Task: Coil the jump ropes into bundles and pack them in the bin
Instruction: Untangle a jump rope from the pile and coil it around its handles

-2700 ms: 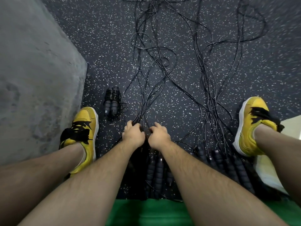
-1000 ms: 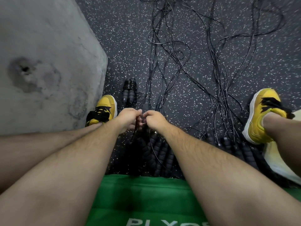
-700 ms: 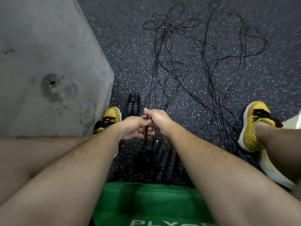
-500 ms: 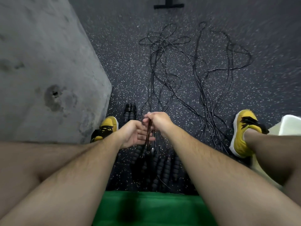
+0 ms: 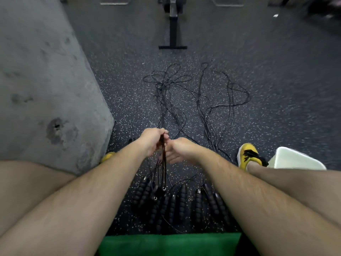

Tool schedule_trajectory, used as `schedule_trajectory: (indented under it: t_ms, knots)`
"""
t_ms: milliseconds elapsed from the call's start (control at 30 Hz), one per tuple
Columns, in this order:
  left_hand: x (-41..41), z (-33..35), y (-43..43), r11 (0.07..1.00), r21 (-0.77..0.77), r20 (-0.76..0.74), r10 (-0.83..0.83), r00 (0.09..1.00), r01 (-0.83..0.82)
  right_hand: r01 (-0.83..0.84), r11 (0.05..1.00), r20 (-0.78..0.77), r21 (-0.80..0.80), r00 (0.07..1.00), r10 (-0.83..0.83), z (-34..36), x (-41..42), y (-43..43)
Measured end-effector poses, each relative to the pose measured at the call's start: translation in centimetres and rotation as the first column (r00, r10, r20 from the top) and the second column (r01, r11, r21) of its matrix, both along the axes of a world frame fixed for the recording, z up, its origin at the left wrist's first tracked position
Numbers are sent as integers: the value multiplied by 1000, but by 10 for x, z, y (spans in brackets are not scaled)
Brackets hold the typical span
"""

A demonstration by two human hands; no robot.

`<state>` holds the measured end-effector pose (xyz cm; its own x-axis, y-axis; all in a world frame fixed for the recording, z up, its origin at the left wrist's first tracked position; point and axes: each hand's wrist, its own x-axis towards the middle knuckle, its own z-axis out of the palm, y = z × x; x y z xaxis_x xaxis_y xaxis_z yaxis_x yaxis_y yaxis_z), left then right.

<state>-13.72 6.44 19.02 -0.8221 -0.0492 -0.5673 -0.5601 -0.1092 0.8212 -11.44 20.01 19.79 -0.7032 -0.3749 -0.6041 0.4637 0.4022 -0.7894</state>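
Several black jump ropes lie on the speckled floor, their thin cords (image 5: 184,100) tangled ahead and their ribbed foam handles (image 5: 175,206) lined up between my legs. My left hand (image 5: 153,139) grips a bunch of cords of one rope (image 5: 163,163); they hang down from my fist, with two handle ends dangling just above the floor. My right hand (image 5: 177,150) sits right beside those cords with its fingers relaxed, touching them at most. The white bin (image 5: 295,159) stands at the right, past my right shoe.
A grey concrete block (image 5: 46,89) fills the left side. A green mat (image 5: 166,244) lies at the near edge. A black equipment rail (image 5: 173,24) stands far ahead. My yellow shoes (image 5: 247,156) flank the ropes.
My hands lifted a rope off the floor. The cords passed from my right hand's pinch into my left hand's grip, and my right hand let go. The camera tilted up.
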Motion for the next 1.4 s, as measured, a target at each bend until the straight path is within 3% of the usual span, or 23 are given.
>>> schedule_trajectory:
  t_ms: [67, 167, 267, 333, 433, 533, 633, 700, 800, 867, 1000, 1100, 1233, 1300, 1400]
  knots:
    - [9, 20, -2, 997, -27, -38, -73, 997, 72, 171, 981, 13, -95, 985, -171, 12, -6, 2]
    - [32, 48, -6, 967, -41, -35, -255, 966, 253, 440, 843, 172, -310, 898, -405, 28, -20, -6]
    - [53, 63, -14, 886, -34, 55, -460, 886, 462, 512, 781, 153, -357, 857, -492, 42, -24, -22]
    - [55, 67, -20, 887, -17, 76, -459, 885, 462, 487, 819, 55, -305, 867, -495, 50, -21, -27]
    - [40, 70, -22, 971, 38, -16, -235, 972, 236, 345, 917, -85, -200, 926, -367, 73, -15, -24]
    - [21, 78, -12, 992, 123, -37, -22, 999, 26, 26, 996, -188, -81, 981, -41, 96, 3, -12]
    - [8, 87, 2, 988, 133, -60, 85, 995, -76, -216, 976, -151, 17, 965, 216, 105, 17, 1]
    - [6, 95, 10, 997, 62, -83, 45, 996, -40, -115, 993, -121, 26, 986, 118, 102, 14, 7]
    - [18, 113, 6, 970, -112, -53, -221, 974, 214, 185, 965, 1, -185, 982, -188, 95, -4, 13]
    - [30, 125, 2, 894, -138, -22, -434, 901, 427, 181, 936, 43, -303, 983, -177, 94, -14, 11]
    - [39, 141, -3, 768, -129, 6, -633, 774, 628, 263, 930, -161, -256, 937, -310, 109, -32, 0]
    - [30, 151, -7, 793, -119, -42, -605, 795, 598, 164, 979, -409, -122, 890, -200, 143, -42, 0]
    - [5, 170, -5, 902, 103, -274, -379, 884, 419, 76, 993, -584, -94, 803, -117, 168, -47, 10]
    - [-14, 176, -2, 934, 158, -288, -266, 920, 320, 34, 996, -596, -87, 799, -79, 166, -44, 17]
    - [-42, 174, 4, 973, 61, -277, -196, 941, 220, -114, 993, -534, 37, 838, 116, 153, -41, 26]
